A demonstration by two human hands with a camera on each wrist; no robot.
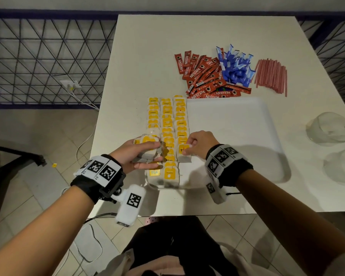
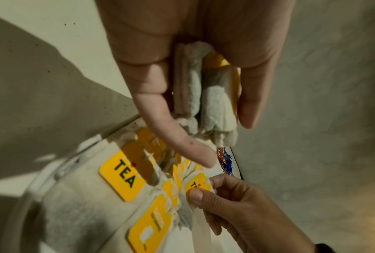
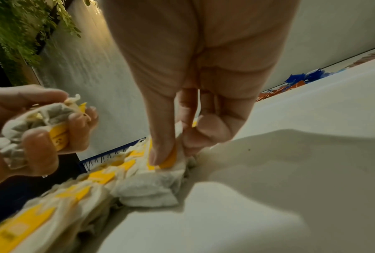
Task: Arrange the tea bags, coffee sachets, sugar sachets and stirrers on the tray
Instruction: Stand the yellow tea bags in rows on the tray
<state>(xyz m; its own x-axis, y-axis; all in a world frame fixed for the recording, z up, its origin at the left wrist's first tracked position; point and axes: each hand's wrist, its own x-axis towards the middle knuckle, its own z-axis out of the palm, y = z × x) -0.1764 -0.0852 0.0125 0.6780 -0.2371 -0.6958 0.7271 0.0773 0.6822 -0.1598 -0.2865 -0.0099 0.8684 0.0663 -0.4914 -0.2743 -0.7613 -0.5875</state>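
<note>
Yellow-tagged tea bag (image 1: 184, 151) in right hand (image 1: 200, 145) grip

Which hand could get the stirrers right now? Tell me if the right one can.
Probably not yet: the right hand pinches a tea bag in the rows. The stirrers lie uncovered beyond the tray, so the path looks free once it lets go.

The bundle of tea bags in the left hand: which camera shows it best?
The left wrist view: the bundle of tea bags fills the frame centre, gripped between thumb and fingers of the left hand. The head view shows it small and partly covered by fingers; the right wrist view shows it blurred at the left edge.
</note>
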